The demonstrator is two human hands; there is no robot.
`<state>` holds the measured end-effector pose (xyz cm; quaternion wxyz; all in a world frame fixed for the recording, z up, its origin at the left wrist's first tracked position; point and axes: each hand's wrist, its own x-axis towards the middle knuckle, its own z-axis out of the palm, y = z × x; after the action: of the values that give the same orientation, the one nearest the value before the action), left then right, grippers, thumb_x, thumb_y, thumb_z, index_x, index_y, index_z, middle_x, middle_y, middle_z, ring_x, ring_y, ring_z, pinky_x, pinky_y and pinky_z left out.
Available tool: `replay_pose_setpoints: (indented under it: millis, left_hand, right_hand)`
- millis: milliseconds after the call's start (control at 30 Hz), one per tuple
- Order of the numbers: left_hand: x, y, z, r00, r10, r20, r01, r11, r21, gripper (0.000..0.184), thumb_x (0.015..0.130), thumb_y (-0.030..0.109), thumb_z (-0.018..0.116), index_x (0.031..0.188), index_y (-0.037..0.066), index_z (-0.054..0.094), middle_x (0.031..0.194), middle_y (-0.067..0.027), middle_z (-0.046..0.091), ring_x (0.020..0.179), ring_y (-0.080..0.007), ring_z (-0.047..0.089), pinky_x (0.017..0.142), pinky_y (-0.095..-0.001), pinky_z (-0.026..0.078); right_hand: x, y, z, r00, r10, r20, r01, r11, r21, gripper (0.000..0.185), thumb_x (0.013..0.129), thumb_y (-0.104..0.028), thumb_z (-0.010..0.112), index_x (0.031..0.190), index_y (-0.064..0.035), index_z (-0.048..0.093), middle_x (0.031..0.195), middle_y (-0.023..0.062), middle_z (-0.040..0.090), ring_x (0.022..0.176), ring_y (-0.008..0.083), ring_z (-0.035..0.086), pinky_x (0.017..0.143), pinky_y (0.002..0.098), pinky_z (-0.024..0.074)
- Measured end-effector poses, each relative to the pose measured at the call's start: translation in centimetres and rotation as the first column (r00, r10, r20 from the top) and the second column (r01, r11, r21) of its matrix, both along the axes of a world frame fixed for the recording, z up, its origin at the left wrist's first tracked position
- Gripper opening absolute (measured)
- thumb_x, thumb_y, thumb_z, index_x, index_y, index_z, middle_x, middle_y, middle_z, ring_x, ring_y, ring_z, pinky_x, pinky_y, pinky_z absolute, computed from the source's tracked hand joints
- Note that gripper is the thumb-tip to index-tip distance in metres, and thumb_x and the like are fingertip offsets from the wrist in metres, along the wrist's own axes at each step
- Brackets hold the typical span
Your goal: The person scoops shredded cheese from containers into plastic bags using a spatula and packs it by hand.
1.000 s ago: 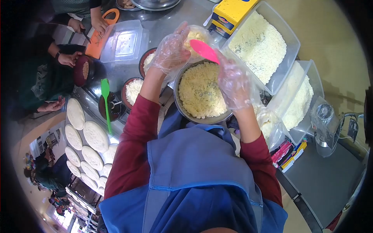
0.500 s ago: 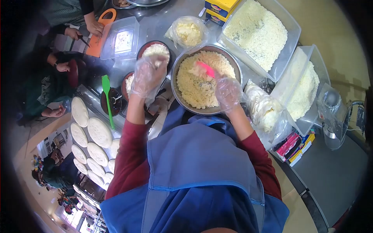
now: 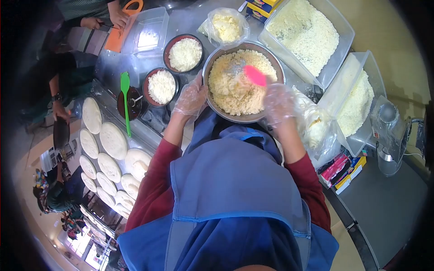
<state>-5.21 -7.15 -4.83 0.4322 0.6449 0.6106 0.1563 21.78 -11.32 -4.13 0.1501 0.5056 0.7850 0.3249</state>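
A metal bowl [image 3: 206, 92] stands in front of me, filled with a pale, crumbly grated mixture [image 3: 239, 92]. My left hand [image 3: 191, 98], in a clear plastic glove, grips the bowl's left rim. In my gloved right hand [image 3: 279, 105], blurred by motion, is a spatula with a pink head [image 3: 255, 75]. The head is over the mixture at the right; the handle is mostly hidden by my fingers. Left of the bowl sit two dark bowls of white grated food, one farther back [image 3: 185, 54] and one nearer [image 3: 162, 87].
Tubs of grated food [image 3: 316, 38] [image 3: 357, 106] and a plastic bag [image 3: 316, 128] stand right. Another bag [image 3: 226, 28] lies behind the bowl. Left are a green spatula [image 3: 125, 90] across a dark bowl and flat dough rounds [image 3: 113, 140]. Other people's hands [image 3: 118, 17] work at an orange board.
My left hand has come down from above the dark bowls to the metal bowl's rim. The pink spatula head has shifted right. At left, a person's hand now holds a dark pan-like object.
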Motion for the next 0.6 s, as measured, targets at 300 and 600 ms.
replay_pose_setpoints:
  millis: [300,600]
  left_hand:
    - [-0.1,0.4,-0.7,0.997,-0.028,-0.075,0.025,0.999,-0.036,0.057,0.088,0.018,0.047,0.138,-0.008,0.033,0.099,-0.0329,0.059,0.094,-0.0446,0.059,0.080,-0.0491,0.043]
    - [-0.4,1.9,1.8,0.977,-0.046,-0.208,0.067,0.993,0.099,0.045,0.085,0.015,0.054,0.124,-0.007,0.050,0.092,-0.0313,0.061,0.085,-0.0405,0.062,0.076,-0.0464,0.048]
  right_hand:
    - [-2.5,0.9,-4.9,0.568,-0.580,-0.583,-0.121,0.642,-0.757,0.025,0.091,-0.019,0.047,0.107,-0.0055,0.060,0.099,0.0152,0.063,0.094,0.0288,0.061,0.083,0.0380,0.0482]
    - [-0.2,2.7,-0.9,0.486,-0.713,-0.506,-0.145,0.505,-0.851,0.043,0.096,-0.035,0.044,0.135,-0.0186,0.049,0.123,0.0154,0.059,0.111,0.0289,0.058,0.093,0.0359,0.0448]
